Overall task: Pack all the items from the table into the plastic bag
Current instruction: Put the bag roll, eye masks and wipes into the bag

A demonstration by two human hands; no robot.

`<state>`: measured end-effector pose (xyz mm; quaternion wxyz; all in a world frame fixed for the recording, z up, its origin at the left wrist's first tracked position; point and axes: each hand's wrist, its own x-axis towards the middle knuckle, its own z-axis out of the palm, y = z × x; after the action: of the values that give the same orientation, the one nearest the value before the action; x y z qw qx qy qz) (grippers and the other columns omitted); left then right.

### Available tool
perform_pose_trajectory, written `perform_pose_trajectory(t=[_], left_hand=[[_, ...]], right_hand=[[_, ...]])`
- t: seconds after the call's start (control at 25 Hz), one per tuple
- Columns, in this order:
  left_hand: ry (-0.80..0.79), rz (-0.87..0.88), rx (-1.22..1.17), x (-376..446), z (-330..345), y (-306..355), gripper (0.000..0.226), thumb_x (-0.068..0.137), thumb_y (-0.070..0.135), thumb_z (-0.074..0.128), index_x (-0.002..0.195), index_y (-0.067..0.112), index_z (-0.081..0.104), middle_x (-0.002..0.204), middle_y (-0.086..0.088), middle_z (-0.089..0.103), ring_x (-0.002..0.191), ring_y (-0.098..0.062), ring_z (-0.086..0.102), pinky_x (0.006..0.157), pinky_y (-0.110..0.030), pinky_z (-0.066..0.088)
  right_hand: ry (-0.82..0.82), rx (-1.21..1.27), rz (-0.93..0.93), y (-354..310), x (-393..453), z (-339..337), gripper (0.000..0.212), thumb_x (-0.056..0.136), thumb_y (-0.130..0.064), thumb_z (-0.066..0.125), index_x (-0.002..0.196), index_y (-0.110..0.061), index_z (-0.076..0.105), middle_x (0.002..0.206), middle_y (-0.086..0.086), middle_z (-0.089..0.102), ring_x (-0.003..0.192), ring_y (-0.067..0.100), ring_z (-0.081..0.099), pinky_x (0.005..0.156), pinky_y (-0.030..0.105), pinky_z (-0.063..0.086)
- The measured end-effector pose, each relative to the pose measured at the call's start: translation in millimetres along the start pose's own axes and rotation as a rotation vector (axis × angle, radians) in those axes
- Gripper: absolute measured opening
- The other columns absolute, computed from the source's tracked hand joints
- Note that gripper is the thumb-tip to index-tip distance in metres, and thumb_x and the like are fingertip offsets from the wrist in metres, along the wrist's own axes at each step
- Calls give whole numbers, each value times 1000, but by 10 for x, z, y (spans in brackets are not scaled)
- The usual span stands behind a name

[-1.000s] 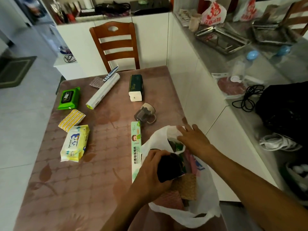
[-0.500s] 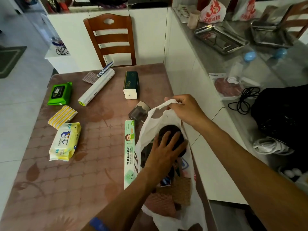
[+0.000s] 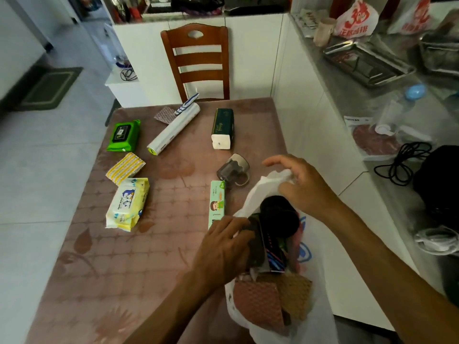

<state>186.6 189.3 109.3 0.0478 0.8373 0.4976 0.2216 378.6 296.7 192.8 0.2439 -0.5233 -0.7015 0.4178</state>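
The white plastic bag [image 3: 319, 281] lies open at the table's right edge. Inside it are a black round item [image 3: 280, 219], a dark striped packet [image 3: 273, 254] and pink and tan textured cloths [image 3: 258, 304]. My right hand [image 3: 305, 187] pinches the bag's far rim and lifts it. At the bag's left rim, my left hand [image 3: 223, 249] has its fingers curled on the plastic next to the dark items. On the table lie a long green box [image 3: 216, 203], a mug on its side [image 3: 233, 170], a dark green tissue pack [image 3: 222, 127], a white roll [image 3: 173, 129], green wipes [image 3: 123, 135], a yellow striped pack [image 3: 126, 168] and baby wipes [image 3: 128, 204].
A small patterned cloth [image 3: 164, 114] and a blue-striped item [image 3: 186, 104] lie at the table's far side, in front of a wooden chair [image 3: 198, 63]. A grey counter [image 3: 347, 100] on the right holds metal trays, bags and a black cable [image 3: 400, 165].
My left hand has come off the black round item, which now sits in the bag, and moved to the bag's left rim. My right hand still holds the far rim.
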Motion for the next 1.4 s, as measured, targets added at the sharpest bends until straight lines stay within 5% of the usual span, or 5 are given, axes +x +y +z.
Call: perform_pose_trajectory(t=[0.4, 0.68, 0.92, 1.24, 1.4], left_hand=[[197, -721, -179, -618, -28, -1268, 28, 73, 4, 68, 100, 12, 67, 103, -7, 68, 86, -29, 63, 79, -35, 52], [62, -1237, -105, -979, -67, -3116, 69, 81, 33, 67, 140, 9, 38, 135, -18, 47, 122, -39, 43, 100, -50, 37], [51, -1502, -742, -893, 61, -3980, 90, 39, 43, 92, 116, 13, 58, 110, -10, 68, 97, -26, 66, 84, -46, 57], [-104, -1060, -1524, -914, -863, -2024, 38, 71, 19, 73, 108, 10, 67, 98, -14, 76, 82, -31, 74, 60, -35, 60], [-317, -688, -1784, -690, -1093, -1069, 46, 80, 15, 67, 126, 16, 60, 120, -11, 68, 107, -36, 65, 80, -42, 58]], right_hand=[[38, 11, -23, -864, 446, 1675, 23, 85, -22, 56, 107, -21, 64, 99, -10, 62, 91, 13, 59, 77, 32, 51], [-167, -18, 336, -353, 192, 3224, 17, 82, -36, 51, 91, -30, 63, 96, -8, 63, 91, 12, 61, 85, 36, 50], [-134, -7, 480, -319, 220, 3447, 14, 88, -19, 58, 93, -31, 63, 100, -15, 62, 91, 0, 59, 74, 15, 44], [135, 623, 503, -1027, -23, 2981, 57, 81, -15, 76, 126, -35, 49, 102, -20, 72, 93, 2, 70, 70, 20, 57], [396, 910, 591, -887, -676, 1926, 53, 64, -27, 88, 113, -21, 68, 104, 11, 76, 96, 38, 71, 82, 56, 57]])
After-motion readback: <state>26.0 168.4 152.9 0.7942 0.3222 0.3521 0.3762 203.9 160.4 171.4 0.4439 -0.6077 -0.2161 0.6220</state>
